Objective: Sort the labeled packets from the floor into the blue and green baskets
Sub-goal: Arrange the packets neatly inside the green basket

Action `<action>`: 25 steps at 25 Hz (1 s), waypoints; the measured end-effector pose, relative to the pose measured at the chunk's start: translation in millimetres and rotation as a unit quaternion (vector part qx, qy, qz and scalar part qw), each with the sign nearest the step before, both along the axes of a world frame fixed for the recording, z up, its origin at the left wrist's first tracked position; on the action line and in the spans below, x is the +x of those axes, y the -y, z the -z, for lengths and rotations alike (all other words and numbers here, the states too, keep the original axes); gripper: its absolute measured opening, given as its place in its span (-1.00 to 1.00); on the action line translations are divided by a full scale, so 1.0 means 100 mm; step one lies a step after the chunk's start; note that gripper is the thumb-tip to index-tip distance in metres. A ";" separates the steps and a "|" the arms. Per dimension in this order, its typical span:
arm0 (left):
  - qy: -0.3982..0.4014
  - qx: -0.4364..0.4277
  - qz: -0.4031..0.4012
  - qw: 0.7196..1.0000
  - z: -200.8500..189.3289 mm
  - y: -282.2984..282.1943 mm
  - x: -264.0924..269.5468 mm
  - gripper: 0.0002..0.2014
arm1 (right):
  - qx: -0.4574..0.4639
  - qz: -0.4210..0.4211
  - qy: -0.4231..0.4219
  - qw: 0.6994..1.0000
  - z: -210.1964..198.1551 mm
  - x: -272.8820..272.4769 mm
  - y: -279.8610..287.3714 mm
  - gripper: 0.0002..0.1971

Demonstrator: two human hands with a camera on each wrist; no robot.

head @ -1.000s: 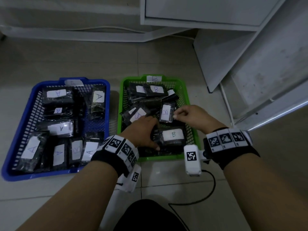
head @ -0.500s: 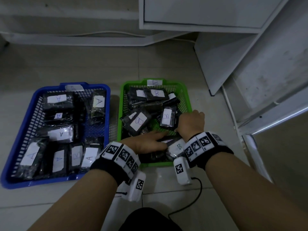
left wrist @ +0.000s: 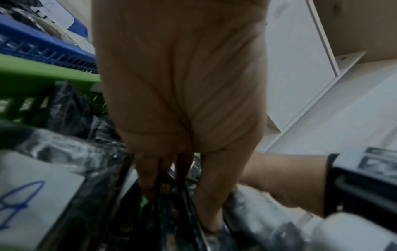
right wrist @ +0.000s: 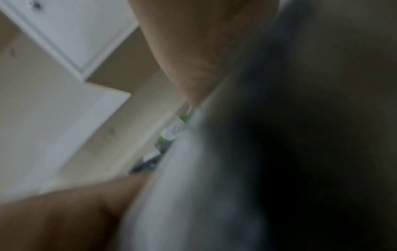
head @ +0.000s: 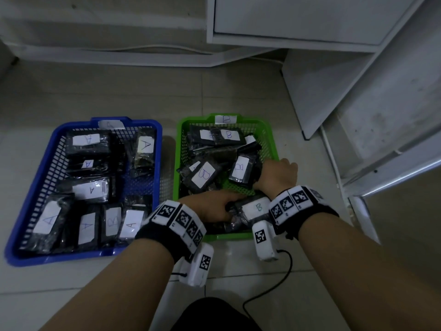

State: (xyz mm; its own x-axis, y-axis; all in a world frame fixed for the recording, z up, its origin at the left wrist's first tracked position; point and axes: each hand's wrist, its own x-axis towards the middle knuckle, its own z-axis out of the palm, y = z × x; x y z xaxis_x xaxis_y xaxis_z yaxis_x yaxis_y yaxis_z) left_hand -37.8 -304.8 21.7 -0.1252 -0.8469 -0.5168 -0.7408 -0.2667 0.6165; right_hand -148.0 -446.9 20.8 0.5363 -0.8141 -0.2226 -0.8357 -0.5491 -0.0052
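Both hands are digging around in the green basket right now: the left hand is reaching across with fingers pushing into a black packet, while I can't tell what the right hand is doing since its fingers are hidden. I'd say they should be lifting straight up so the B-labeled packet between the wrists isn't getting dragged over the near rim. The blue basket is sitting just left of the left hand, with open floor beyond both.
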 end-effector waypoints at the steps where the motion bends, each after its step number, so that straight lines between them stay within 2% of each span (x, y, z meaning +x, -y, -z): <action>1: -0.007 -0.007 -0.011 1.000 0.01 0.00 0.00 -0.32 | 0.013 0.013 0.048 0.999 -0.05 0.00 0.02 -0.74; 4: -0.020 -0.023 -0.035 0.999 0.02 0.02 -0.03 -0.34 | 0.053 0.011 0.203 0.978 -0.20 -0.02 0.09 -0.64; 6: -0.018 -0.025 -0.044 0.999 0.05 0.02 -0.08 -0.28 | 0.083 -0.048 0.246 0.965 -0.25 -0.03 0.11 -0.64; 9: -0.003 -0.058 -0.095 0.994 0.08 -0.02 -0.05 -0.26 | 0.112 -0.123 0.219 0.961 -0.19 -0.06 0.09 -0.64; 11: 0.023 -0.092 -0.109 0.989 0.12 -0.04 0.02 -0.41 | 0.133 -0.149 0.197 0.960 -0.08 -0.09 0.09 -0.65; 13: 0.037 -0.098 -0.089 0.990 0.13 -0.06 0.03 -0.56 | 0.181 -0.146 0.194 0.953 0.01 -0.10 0.10 -0.65; 16: 0.043 -0.118 -0.087 0.988 0.16 -0.05 -0.02 -0.66 | 0.262 -0.148 0.133 0.944 0.09 -0.10 0.10 -0.63; 18: 0.057 -0.144 -0.114 0.981 0.14 -0.04 0.01 -0.75 | 0.304 -0.171 0.089 0.933 0.12 -0.10 0.11 -0.65; 20: 0.073 -0.210 -0.175 0.959 0.11 -0.02 0.09 -0.83 | 0.328 -0.179 0.083 0.924 0.11 -0.09 0.14 -0.67; 22: 0.086 -0.266 -0.215 0.936 0.10 0.02 0.16 -0.82 | 0.343 -0.182 0.083 0.918 0.09 -0.08 0.16 -0.67; 25: 0.090 -0.253 -0.239 0.933 0.12 0.12 0.18 -0.63 | 0.357 -0.187 0.116 0.908 0.02 -0.10 0.16 -0.64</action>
State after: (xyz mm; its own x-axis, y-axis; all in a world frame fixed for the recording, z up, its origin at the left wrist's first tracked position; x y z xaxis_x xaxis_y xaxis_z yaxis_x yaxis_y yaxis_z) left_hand -19.6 -316.5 9.3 0.3804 -0.9247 -0.0116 -0.7149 -0.3021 0.6306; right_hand -157.6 -462.7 18.4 0.8460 -0.2581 -0.4666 -0.5216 -0.5823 -0.6236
